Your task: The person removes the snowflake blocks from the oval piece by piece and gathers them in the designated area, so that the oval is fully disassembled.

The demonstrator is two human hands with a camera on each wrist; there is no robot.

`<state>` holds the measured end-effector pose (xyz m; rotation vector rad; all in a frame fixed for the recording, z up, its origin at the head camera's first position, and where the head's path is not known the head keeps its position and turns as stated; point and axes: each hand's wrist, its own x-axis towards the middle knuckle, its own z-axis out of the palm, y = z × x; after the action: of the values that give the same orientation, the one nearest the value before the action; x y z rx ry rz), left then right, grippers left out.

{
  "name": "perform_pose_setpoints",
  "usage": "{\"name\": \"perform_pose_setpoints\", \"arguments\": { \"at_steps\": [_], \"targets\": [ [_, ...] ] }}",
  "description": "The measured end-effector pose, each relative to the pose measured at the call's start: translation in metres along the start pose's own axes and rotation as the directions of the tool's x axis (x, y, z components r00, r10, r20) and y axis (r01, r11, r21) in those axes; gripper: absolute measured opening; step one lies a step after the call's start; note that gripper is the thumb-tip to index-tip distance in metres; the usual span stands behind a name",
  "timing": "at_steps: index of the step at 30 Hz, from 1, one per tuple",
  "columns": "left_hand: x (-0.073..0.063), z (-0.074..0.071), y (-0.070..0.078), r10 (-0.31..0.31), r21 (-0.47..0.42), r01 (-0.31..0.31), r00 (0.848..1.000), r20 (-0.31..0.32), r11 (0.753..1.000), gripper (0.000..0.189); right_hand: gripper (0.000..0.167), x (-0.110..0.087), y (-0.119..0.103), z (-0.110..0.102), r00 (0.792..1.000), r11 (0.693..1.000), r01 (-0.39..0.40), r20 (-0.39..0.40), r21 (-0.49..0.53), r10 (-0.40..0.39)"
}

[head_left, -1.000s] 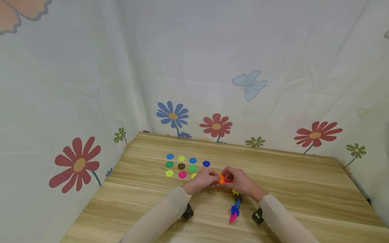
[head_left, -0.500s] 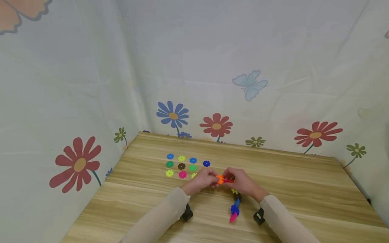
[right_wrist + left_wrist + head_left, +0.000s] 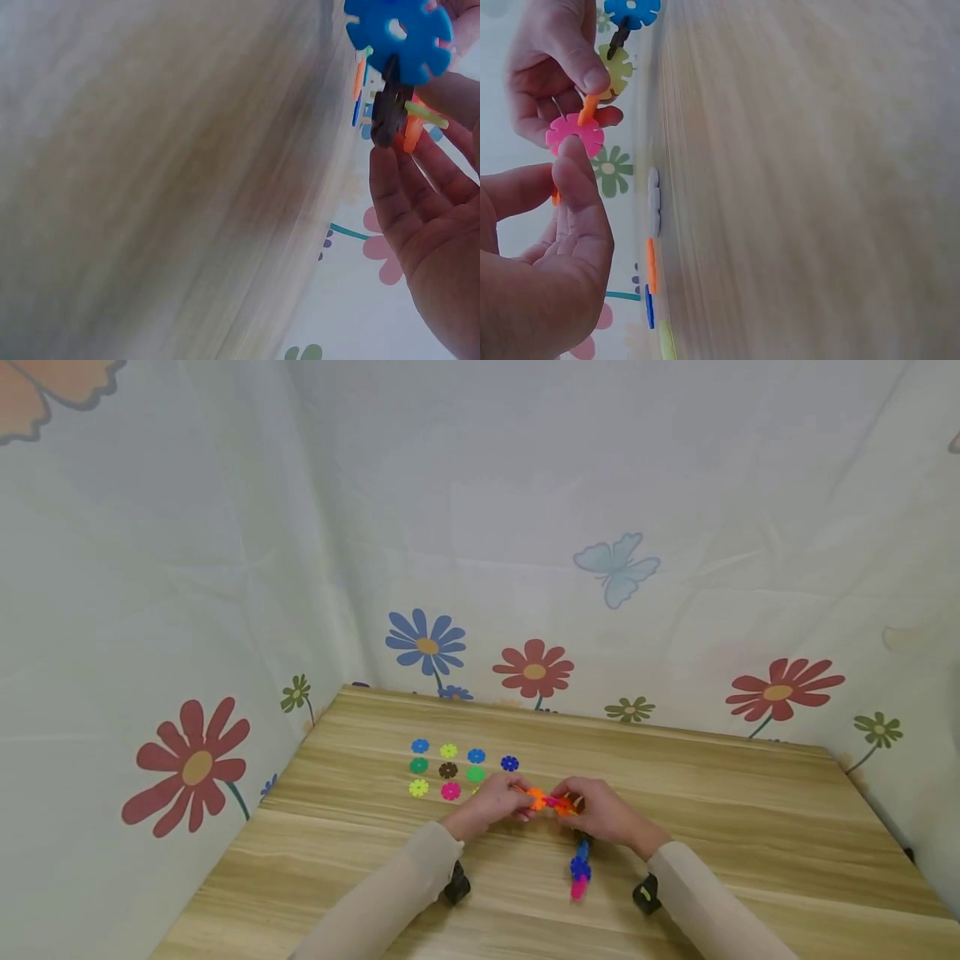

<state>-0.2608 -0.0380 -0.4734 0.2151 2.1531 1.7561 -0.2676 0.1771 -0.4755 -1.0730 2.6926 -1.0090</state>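
Between both hands runs a chain of notched flower-shaped plastic discs, slotted into one another. At its left end, my left hand pinches an orange disc between thumb and fingers. A pink disc comes after it, then a second orange disc and a yellow disc. My right hand holds the chain around that second orange disc and the yellow one. Below the right hand trail a brown disc, a light blue disc, a dark blue disc and a pink end disc.
Loose discs lie flat in rows on the wooden table, left of and beyond the hands, among them a brown one and a dark blue one. My left hand partly covers the nearest row. A flower-printed cloth backs the table.
My left hand and its orange disc have shifted slightly left. More of the second orange disc shows beside my right hand, and the chain's pink tail end has moved a little away from me.
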Motion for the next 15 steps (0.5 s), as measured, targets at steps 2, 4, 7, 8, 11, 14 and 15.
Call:
{"name": "perform_pose_setpoints", "arguments": {
  "at_steps": [2,4,7,8,11,14,15],
  "targets": [
    [0.0001,-0.0002,-0.0005,-0.003,0.010,0.003,1.000,0.008,1.000,0.013,0.024,-0.0003,0.0009,-0.0001,1.000,1.000,0.027,-0.001,-0.015,-0.027],
    [0.0002,-0.0001,-0.0007,0.001,0.024,-0.001,1.000,0.016,1.000,0.013,0.024,-0.0002,0.0017,-0.0001,0.999,0.998,0.052,-0.001,-0.026,-0.052],
    [0.0005,0.0001,-0.0008,0.018,0.059,-0.020,0.999,0.026,0.998,0.013,0.022,-0.0002,0.0014,-0.0005,0.997,0.996,0.083,0.001,-0.032,-0.083],
    [0.0009,0.0000,-0.0012,0.024,0.066,-0.026,0.999,0.029,0.997,0.013,0.022,-0.0001,0.0009,-0.0007,0.996,0.996,0.090,0.001,-0.030,-0.090],
    [0.0011,-0.0011,-0.0017,0.030,0.074,-0.033,0.999,0.034,0.997,0.012,0.022,0.0004,-0.0008,-0.0009,0.994,0.993,0.111,0.001,-0.031,-0.111],
    [0.0016,-0.0026,-0.0030,0.030,0.057,-0.032,0.999,0.038,0.998,0.010,0.023,0.0015,-0.0016,-0.0009,0.994,0.994,0.108,0.005,-0.036,-0.108],
    [0.0015,-0.0030,-0.0031,0.030,0.055,-0.032,0.999,0.036,0.998,0.010,0.023,0.0019,-0.0018,-0.0010,0.995,0.994,0.105,0.006,-0.038,-0.105]
  ]
}}
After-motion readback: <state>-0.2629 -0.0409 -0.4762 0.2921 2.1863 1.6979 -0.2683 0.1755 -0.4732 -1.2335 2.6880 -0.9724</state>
